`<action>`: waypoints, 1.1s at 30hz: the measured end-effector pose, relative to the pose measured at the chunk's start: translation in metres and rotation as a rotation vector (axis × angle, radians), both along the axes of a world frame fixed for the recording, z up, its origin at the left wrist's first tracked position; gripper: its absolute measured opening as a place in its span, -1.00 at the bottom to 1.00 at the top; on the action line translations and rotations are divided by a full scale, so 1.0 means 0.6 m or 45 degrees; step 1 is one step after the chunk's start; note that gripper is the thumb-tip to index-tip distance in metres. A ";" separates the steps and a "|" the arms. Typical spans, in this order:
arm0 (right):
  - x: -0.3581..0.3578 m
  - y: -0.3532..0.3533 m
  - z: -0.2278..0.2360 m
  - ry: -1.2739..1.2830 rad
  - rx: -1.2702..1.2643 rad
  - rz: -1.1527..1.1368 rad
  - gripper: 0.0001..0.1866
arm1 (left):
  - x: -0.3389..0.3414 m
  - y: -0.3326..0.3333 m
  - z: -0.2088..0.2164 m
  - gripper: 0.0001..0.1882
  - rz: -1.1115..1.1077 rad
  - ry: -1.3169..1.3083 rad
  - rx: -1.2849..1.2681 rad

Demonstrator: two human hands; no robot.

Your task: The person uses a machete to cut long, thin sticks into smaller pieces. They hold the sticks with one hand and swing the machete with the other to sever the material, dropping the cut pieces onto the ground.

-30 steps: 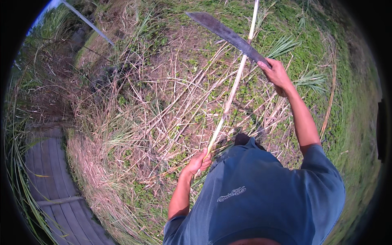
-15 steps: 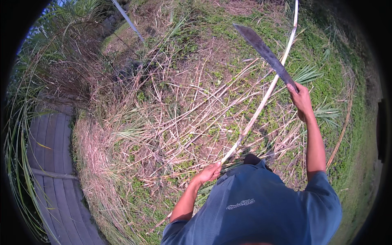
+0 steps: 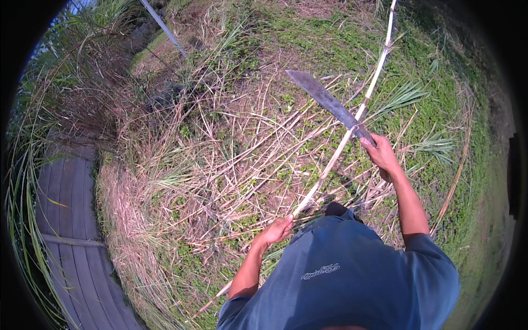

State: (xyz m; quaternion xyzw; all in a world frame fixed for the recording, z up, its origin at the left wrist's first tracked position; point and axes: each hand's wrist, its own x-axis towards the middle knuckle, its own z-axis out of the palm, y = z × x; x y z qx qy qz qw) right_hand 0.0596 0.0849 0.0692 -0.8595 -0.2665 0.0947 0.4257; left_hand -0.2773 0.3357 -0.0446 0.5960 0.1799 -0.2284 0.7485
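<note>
A long, pale, jointed cane stalk (image 3: 336, 155) slants from my waist up and right toward the far edge. My left hand (image 3: 274, 231) is wrapped round its near end, in front of my belly. In my right hand (image 3: 380, 155) is the handle of a machete, whose broad dark blade (image 3: 324, 99) points up and to the left. Near its handle end the blade crosses over the stalk; whether the edge touches or cuts into it I cannot tell.
Cut dry stalks (image 3: 258, 159) litter the grass around me. At the left runs a dark ribbed strip (image 3: 66, 203) with long leaves over it. Tall brushy grass (image 3: 88, 104) stands at the far left, near a pale pole (image 3: 164, 27). Green leaf tops (image 3: 404, 99) lie to the right.
The machete has come down and toward me along the stalk, its blade now lower and more level. My left hand keeps its grip, shifted slightly left with the view.
</note>
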 end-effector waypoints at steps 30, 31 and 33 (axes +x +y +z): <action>0.060 -0.068 -0.056 0.125 -0.062 -0.255 -0.44 | -0.030 -0.055 0.039 -0.37 -0.008 -0.131 0.949; 0.054 -0.066 -0.060 0.139 -0.020 -0.263 -0.44 | -0.035 -0.051 0.032 -0.38 0.005 -0.112 0.959; 0.051 -0.065 -0.052 0.132 0.027 -0.318 -0.47 | -0.043 -0.050 0.032 -0.38 0.008 -0.163 0.946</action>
